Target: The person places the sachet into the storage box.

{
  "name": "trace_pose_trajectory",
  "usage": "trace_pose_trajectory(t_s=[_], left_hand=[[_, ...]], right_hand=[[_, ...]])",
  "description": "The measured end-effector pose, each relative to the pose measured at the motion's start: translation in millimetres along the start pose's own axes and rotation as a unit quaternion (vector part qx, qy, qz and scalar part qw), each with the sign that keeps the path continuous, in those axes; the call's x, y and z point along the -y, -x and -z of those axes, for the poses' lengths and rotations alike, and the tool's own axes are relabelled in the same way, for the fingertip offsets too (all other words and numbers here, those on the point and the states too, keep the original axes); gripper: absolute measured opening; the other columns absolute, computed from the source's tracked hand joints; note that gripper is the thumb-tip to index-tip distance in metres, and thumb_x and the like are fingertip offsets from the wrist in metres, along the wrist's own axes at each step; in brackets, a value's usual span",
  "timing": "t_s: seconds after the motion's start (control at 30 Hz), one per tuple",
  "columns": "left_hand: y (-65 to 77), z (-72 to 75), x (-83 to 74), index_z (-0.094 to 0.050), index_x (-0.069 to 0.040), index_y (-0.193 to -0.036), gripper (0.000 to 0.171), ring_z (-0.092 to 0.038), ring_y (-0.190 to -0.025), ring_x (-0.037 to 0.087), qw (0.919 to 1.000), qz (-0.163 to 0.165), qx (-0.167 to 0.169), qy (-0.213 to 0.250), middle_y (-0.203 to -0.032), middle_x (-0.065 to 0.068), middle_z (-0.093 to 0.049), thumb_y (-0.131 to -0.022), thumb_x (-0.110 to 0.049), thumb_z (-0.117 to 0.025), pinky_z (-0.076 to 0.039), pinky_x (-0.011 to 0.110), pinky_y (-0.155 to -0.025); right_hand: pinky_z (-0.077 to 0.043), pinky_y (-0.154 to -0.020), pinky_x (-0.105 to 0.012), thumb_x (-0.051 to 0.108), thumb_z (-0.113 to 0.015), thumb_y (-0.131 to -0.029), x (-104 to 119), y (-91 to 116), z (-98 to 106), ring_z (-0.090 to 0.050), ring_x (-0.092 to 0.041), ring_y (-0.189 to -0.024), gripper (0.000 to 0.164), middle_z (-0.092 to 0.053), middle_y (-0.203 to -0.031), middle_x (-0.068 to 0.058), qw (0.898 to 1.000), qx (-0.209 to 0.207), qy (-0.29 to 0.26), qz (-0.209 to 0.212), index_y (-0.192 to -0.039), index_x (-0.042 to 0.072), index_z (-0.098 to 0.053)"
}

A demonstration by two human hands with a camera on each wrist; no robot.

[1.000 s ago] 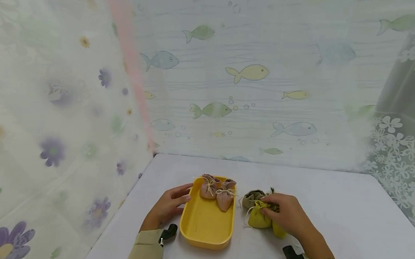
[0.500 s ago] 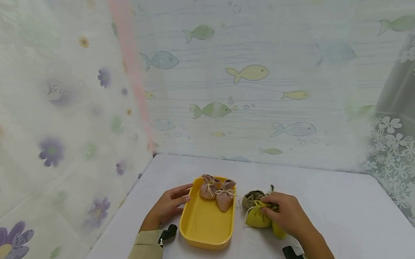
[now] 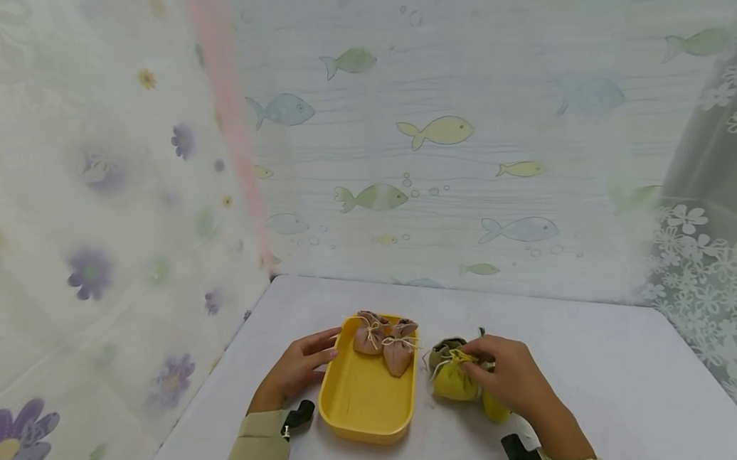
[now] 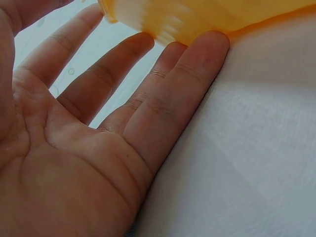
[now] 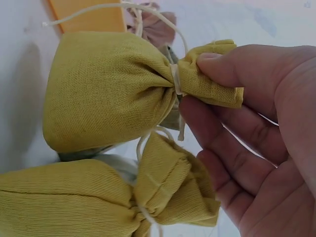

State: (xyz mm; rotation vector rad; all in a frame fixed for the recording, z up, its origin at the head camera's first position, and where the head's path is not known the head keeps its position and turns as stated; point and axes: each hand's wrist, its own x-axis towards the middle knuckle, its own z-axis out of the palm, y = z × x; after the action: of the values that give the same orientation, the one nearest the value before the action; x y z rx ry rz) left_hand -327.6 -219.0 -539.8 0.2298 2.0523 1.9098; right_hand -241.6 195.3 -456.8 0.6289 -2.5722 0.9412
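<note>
My right hand point(image 3: 512, 379) pinches the gathered neck of a yellow cloth drawstring pouch point(image 5: 103, 94) between thumb and fingers. A second yellow pouch point(image 5: 69, 197) lies right beside it, close to my lower fingertips. Behind the held pouch sits a grey-brown pouch point(image 3: 445, 349), partly covered. To the left stands a yellow plastic tray point(image 3: 365, 408). Two dusty-pink pouches, one at the back left point(image 3: 369, 335) and one at the back right point(image 3: 397, 360), lie inside it, tied with cream string. My left hand point(image 3: 295, 367) touches the tray's left side with its fingers extended.
A white cloth covers the table point(image 3: 579, 344). Behind it hangs a curtain point(image 3: 374, 152) printed with fish, and on the left is a flowered one point(image 3: 120, 205). Dark wrist mounts sit at both cuffs, near the tray and pouches.
The held yellow pouch has shifted slightly left and up in my right hand, now covering more of the grey-brown pouch. My left hand and the tray stay put.
</note>
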Motion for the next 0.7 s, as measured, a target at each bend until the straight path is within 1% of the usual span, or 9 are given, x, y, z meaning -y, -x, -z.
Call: trace_pose_trajectory(t_s=[0.3, 0.57, 0.7], left_hand=[[-1.6, 1.5, 2.0, -0.054, -0.032, -0.151, 0.057, -0.063, -0.130, 0.027, 1.0000, 0.000, 0.002, 0.001, -0.159, 0.009, -0.049, -0.097, -0.034, -0.073, -0.060, 0.043, -0.098], [-1.9, 2.0, 2.8, -0.054, -0.031, -0.151, 0.058, -0.062, -0.131, 0.028, 1.0000, -0.001, 0.003, 0.002, -0.159, 0.010, -0.048, -0.097, -0.034, -0.074, -0.060, 0.044, -0.097], [-2.0, 2.2, 3.4, -0.055, -0.031, -0.151, 0.058, -0.062, -0.131, 0.028, 1.0000, 0.000, 0.001, -0.002, -0.159, 0.009, -0.049, -0.097, -0.035, -0.074, -0.060, 0.044, -0.098]], right_hand=[[-0.064, -0.076, -0.037, 0.015, -0.087, -0.084, 7.7, -6.7, 4.6, -0.067, 0.001, -0.085, 0.019, -0.073, -0.096, 0.016, 1.000, -0.015, 0.008, 0.019, -0.099, 0.023, -0.078], [-0.063, -0.076, -0.030, 0.016, -0.087, -0.085, 13.7, -13.5, 5.3, -0.066, 0.003, -0.084, 0.019, -0.072, -0.096, 0.018, 0.999, -0.024, 0.014, 0.042, -0.100, 0.023, -0.078], [-0.063, -0.076, -0.030, 0.015, -0.086, -0.085, 19.0, -16.7, 6.0, -0.066, 0.002, -0.084, 0.018, -0.071, -0.094, 0.018, 0.998, -0.031, 0.008, 0.048, -0.099, 0.023, -0.078]])
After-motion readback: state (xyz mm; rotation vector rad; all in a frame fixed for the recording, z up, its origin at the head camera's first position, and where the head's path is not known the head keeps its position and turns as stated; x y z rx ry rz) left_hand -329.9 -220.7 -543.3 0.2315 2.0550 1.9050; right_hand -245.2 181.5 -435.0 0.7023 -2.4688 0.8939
